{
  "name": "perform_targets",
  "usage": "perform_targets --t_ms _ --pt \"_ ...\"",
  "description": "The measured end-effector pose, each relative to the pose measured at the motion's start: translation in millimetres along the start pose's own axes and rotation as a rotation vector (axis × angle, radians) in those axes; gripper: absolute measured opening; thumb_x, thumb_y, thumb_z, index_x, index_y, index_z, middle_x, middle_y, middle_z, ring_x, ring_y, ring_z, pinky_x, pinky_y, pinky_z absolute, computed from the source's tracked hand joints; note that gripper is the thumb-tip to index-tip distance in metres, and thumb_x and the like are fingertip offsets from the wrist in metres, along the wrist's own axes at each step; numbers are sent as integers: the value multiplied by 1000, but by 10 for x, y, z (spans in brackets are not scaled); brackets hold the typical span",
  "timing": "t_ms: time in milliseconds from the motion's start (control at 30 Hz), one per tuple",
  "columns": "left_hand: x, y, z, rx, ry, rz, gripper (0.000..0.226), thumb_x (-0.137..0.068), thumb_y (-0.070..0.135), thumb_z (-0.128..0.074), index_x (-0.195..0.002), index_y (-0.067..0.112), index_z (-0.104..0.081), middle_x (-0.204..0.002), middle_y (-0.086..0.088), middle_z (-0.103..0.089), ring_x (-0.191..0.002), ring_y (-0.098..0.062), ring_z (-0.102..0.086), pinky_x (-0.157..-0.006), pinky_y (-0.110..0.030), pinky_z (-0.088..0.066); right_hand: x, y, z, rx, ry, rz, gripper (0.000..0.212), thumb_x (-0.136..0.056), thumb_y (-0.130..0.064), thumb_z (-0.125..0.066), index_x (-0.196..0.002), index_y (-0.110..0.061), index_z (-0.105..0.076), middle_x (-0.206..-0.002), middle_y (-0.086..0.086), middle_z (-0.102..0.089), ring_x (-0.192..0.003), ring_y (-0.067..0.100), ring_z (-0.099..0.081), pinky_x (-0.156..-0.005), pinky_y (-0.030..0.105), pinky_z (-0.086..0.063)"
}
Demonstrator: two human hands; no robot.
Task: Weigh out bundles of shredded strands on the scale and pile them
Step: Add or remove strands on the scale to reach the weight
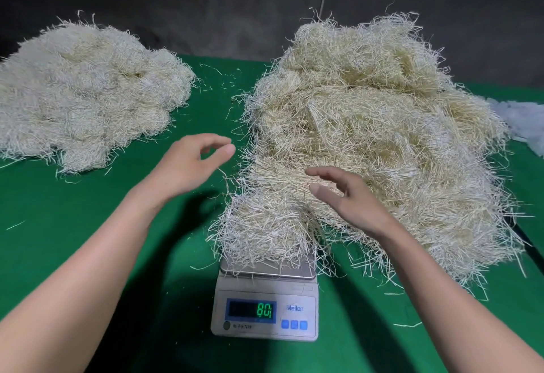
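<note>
The tabletop [73,255] wears matt green cloth; the white plastic scale [266,312] carries a smooth, shiny metal pan [266,272] under a pale bundle of dry, rough, straw-like shredded strands [265,225]

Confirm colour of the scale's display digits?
Green digits on the scale display, blue-framed; head view.

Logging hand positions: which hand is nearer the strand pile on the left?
Left. The left hand hovers just right of that pile; the right hand is farther, over the big heap.
</note>
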State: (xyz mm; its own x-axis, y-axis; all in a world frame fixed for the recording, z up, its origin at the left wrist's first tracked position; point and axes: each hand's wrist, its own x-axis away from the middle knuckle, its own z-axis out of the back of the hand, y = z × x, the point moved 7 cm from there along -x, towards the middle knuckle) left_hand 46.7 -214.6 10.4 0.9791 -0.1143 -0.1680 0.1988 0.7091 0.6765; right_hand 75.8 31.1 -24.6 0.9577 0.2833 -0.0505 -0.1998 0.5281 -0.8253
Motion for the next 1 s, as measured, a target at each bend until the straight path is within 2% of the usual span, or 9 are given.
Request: perform_targets --t_ms 67,167,233,433,600,700,767,900,1000 --pt "17 11 31 49 80 -9 27 -92 37 -55 -113 25 -67 -107 20 -59 -104 -3 -53 -86 -13 -33 12 -94 32 -37 56 28 36 -81 -55 -42 -115 -43 -48 -117 -30 -46 -116 -2 -44 -99 27 -33" --pt "28 -1 61 124 136 1 13 -91 39 -57 -99 37 -66 -94 30 -59 -89 14 -54 -75 1 -30 12 -165 64 -75 102 64 39 -84 -57 -32 -116 -43 -49 -113 -34 -46 -104 -22 -41 -87 12 -31" --pt "27 -4 67 152 137 10 6 -90 42 -57 -91 43 -63 -89 35 -58 -83 24 -51 -72 1 -31 -1 -171 72 -83 109 66 38 -85 -57 -30 -114 -43 -50 -111 -36 -45 -100 -27 -40 -83 10 -30" --pt "28 16 27 158 108 -8 6 -90 39 -59 -87 40 -64 -89 27 -62 -88 11 -57 -77 -6 -37 -15 -140 64 -84 111 67 28 -85 -57 -32 -105 -50 -51 -109 -35 -47 -97 -30 -41 -83 12 -31" --pt "27 7 -32 146 76 6 10 -89 40 -59 -80 44 -62 -85 32 -60 -80 22 -53 -69 3 -34 -41 -49 107 -103 139 49 27 -87 -54 -34 -103 -46 -54 -107 -32 -51 -97 -25 -45 -84 11 -34" --pt "0 38 -62 141 60 -1 8 -89 39 -59 -83 43 -63 -84 32 -61 -73 24 -52 -64 6 -33 -70 121 244 -159 227 9 18 -96 -39 -38 -102 -42 -56 -103 -29 -55 -97 -18 -49 -85 11 -39" --pt "-40 82 -86 135 56 -7 7 -90 38 -58 -87 39 -65 -87 30 -61 -71 23 -52 -62 5 -33 -95 310 393 -201 327 -40 19 -98 -29 -41 -102 -36 -58 -101 -22 -58 -98 -6 -54 -87 17 -43" --pt "-147 220 -149 95 42 -17 16 -91 40 -55 -101 33 -67 -90 29 -60 -77 16 -54 -65 -5 -36 -165 801 609 -187 426 -211 21 -96 -10 -47 -110 -19 -60 -113 0 -62 -105 14 -56 -98 36 -46" --pt "-249 347 -206 82 27 -26 25 -92 39 -53 -110 27 -67 -100 22 -63 -92 7 -56 -76 -16 -40 -265 1098 734 -102 447 -305 29 -94 -6 -50 -122 -10 -54 -120 5 -58 -109 18 -55 -97 34 -46"
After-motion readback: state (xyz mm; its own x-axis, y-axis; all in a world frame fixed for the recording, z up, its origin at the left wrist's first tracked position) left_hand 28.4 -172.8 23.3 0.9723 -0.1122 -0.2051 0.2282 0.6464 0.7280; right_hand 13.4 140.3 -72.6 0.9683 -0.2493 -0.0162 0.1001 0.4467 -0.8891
